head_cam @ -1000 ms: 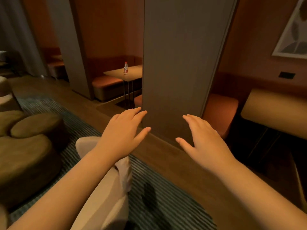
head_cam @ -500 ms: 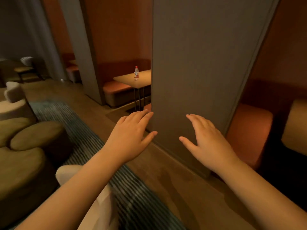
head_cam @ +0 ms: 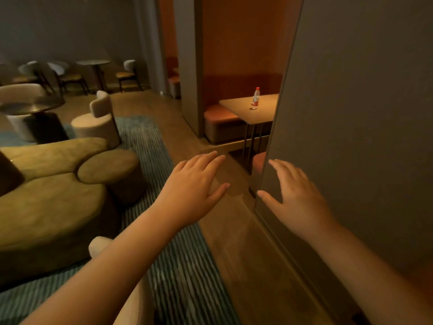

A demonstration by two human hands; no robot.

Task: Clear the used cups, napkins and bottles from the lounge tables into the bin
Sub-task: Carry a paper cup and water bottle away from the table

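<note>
Bottle (head_cam: 255, 97) nearer now on booth table (head_cam: 236, 109), red label unreadable.

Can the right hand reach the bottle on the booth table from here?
Probably not. The bottle stands far beyond the right hand, on the booth table partly hidden by the grey partition. The hand is open and empty; walking closer looks necessary.

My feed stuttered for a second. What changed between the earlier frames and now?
The head view swung left: the grey partition now fills the right side, and a round table came into view at left. Nothing taken or let go. Left hand and right hand stay open and empty; the bottle stays upright on the booth table.
</note>
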